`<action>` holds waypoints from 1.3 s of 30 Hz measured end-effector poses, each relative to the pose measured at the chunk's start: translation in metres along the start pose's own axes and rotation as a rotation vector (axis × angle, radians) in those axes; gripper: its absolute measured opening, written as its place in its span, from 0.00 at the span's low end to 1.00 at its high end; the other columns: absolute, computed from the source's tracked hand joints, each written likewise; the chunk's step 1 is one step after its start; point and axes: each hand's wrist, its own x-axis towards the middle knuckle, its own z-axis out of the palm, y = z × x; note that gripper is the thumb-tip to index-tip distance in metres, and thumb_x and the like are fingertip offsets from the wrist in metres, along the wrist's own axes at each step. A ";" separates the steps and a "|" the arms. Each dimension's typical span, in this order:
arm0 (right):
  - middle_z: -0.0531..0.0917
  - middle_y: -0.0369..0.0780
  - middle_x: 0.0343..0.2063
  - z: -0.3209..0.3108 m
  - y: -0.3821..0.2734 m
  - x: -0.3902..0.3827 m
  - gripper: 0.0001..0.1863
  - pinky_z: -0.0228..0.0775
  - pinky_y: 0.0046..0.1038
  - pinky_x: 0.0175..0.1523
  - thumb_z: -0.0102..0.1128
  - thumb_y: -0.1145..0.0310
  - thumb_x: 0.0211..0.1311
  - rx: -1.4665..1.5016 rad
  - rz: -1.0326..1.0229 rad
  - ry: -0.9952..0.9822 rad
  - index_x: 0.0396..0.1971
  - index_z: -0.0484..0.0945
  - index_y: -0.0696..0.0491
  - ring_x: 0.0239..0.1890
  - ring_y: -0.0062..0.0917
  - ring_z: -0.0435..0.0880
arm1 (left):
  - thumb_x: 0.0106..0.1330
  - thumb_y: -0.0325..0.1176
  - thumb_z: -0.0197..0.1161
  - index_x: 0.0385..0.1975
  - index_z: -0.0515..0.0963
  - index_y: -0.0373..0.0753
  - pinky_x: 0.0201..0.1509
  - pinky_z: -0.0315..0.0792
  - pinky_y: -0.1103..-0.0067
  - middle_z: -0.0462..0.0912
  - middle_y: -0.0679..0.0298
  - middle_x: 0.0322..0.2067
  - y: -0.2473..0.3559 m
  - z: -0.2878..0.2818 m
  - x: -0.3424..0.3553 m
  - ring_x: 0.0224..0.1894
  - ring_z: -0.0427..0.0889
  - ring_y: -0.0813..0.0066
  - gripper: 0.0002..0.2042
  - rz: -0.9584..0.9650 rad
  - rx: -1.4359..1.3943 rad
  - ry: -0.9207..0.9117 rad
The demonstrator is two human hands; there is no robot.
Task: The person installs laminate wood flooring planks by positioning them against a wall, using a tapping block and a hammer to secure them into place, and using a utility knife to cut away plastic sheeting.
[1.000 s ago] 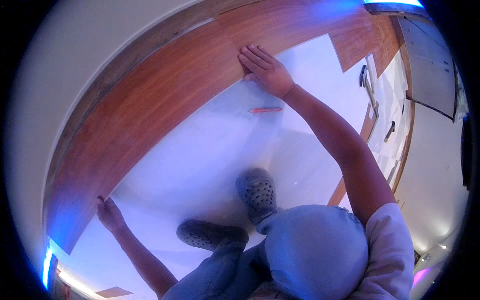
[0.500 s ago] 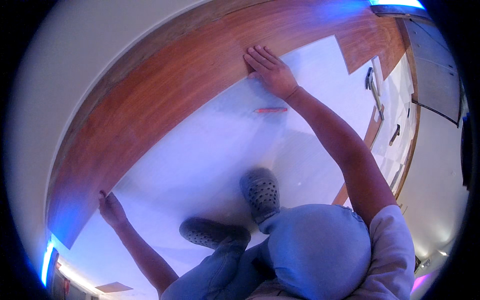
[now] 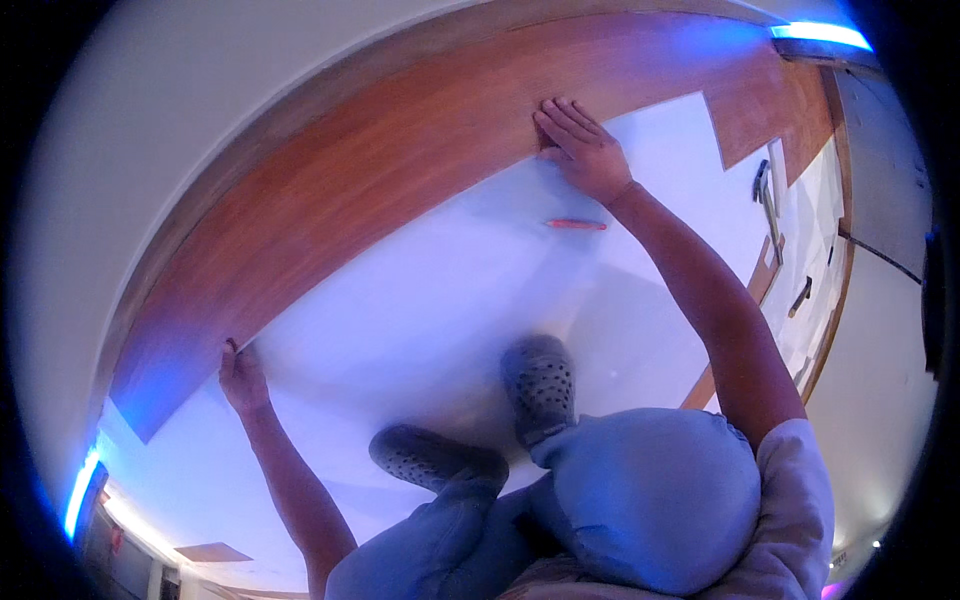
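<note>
A long reddish-brown wood-look floor plank (image 3: 330,215) lies along the foot of the pale wall. My right hand (image 3: 588,160) lies on the plank's near edge, palm down, fingers stretched over the surface. Farther left, my left hand (image 3: 243,380) holds that same near edge, thumb and fingers closed at it; the fingertips are partly hidden. On the pale floor sheet (image 3: 400,290), just below my right hand, rests a slim red pencil-like thing (image 3: 577,225).
My dark clogs (image 3: 538,385) stand on the pale sheet. To the right lie a hammer-like tool (image 3: 768,205), a small dark tool (image 3: 801,297) and narrow wood strips (image 3: 765,270). A blue-white lamp (image 3: 825,36) glows at the far right, another (image 3: 82,495) at the left. A loose brown piece (image 3: 213,552) lies lower left.
The view has shifted, so most things sit farther right in it. Both hands stay at the plank's near edge. Whether the plank itself has slid, I cannot tell.
</note>
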 end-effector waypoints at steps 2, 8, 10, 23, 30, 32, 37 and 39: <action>0.72 0.38 0.69 -0.001 -0.003 0.005 0.31 0.56 0.39 0.78 0.65 0.56 0.63 0.001 0.001 -0.014 0.66 0.73 0.48 0.72 0.34 0.68 | 0.73 0.23 0.58 0.55 0.75 0.30 0.71 0.69 0.69 0.80 0.56 0.54 0.005 -0.002 -0.004 0.59 0.76 0.65 0.13 0.016 0.222 0.056; 0.72 0.38 0.69 -0.001 -0.002 0.005 0.32 0.58 0.38 0.77 0.67 0.58 0.62 0.005 0.020 -0.030 0.67 0.73 0.47 0.73 0.34 0.67 | 0.74 0.23 0.56 0.57 0.72 0.29 0.68 0.74 0.62 0.79 0.52 0.53 0.014 -0.010 -0.007 0.59 0.77 0.62 0.14 -0.177 -0.067 0.247; 0.73 0.38 0.69 -0.004 -0.006 0.012 0.33 0.60 0.39 0.77 0.67 0.58 0.62 0.033 -0.018 -0.010 0.67 0.73 0.46 0.72 0.35 0.69 | 0.75 0.22 0.54 0.57 0.71 0.28 0.70 0.72 0.58 0.78 0.50 0.53 0.019 -0.021 -0.008 0.59 0.77 0.59 0.13 -0.128 -0.101 0.362; 0.75 0.41 0.67 -0.004 -0.006 0.007 0.31 0.62 0.40 0.75 0.69 0.61 0.61 0.057 0.002 -0.022 0.65 0.74 0.48 0.71 0.39 0.70 | 0.72 0.40 0.63 0.42 0.81 0.32 0.35 0.81 0.72 0.86 0.57 0.28 0.075 0.008 -0.026 0.30 0.85 0.68 0.15 -0.072 1.140 0.525; 0.78 0.41 0.64 -0.005 -0.007 0.014 0.33 0.62 0.39 0.75 0.74 0.58 0.56 0.105 0.022 0.017 0.63 0.76 0.49 0.69 0.38 0.73 | 0.57 0.55 0.77 0.53 0.78 0.28 0.60 0.70 0.57 0.79 0.41 0.53 0.033 -0.054 -0.021 0.54 0.77 0.43 0.36 0.443 1.566 0.637; 0.78 0.41 0.64 -0.009 -0.004 0.013 0.33 0.62 0.38 0.76 0.73 0.57 0.57 0.124 0.028 0.034 0.63 0.76 0.50 0.69 0.37 0.73 | 0.63 0.63 0.68 0.67 0.63 0.21 0.76 0.53 0.57 0.62 0.33 0.69 0.028 -0.072 -0.011 0.71 0.61 0.38 0.49 0.410 1.725 0.587; 0.79 0.44 0.62 -0.025 -0.004 0.011 0.26 0.65 0.38 0.73 0.66 0.62 0.65 0.231 0.075 0.038 0.61 0.77 0.52 0.67 0.39 0.75 | 0.67 0.67 0.58 0.71 0.54 0.18 0.80 0.46 0.59 0.53 0.34 0.73 0.013 -0.077 -0.006 0.76 0.52 0.40 0.52 0.430 1.884 0.651; 0.81 0.46 0.59 -0.024 0.002 0.013 0.21 0.69 0.39 0.69 0.61 0.65 0.69 0.309 0.112 0.033 0.60 0.77 0.53 0.64 0.41 0.77 | 0.69 0.69 0.53 0.71 0.53 0.17 0.81 0.44 0.60 0.51 0.34 0.74 0.009 -0.090 -0.009 0.77 0.49 0.41 0.53 0.384 1.989 0.721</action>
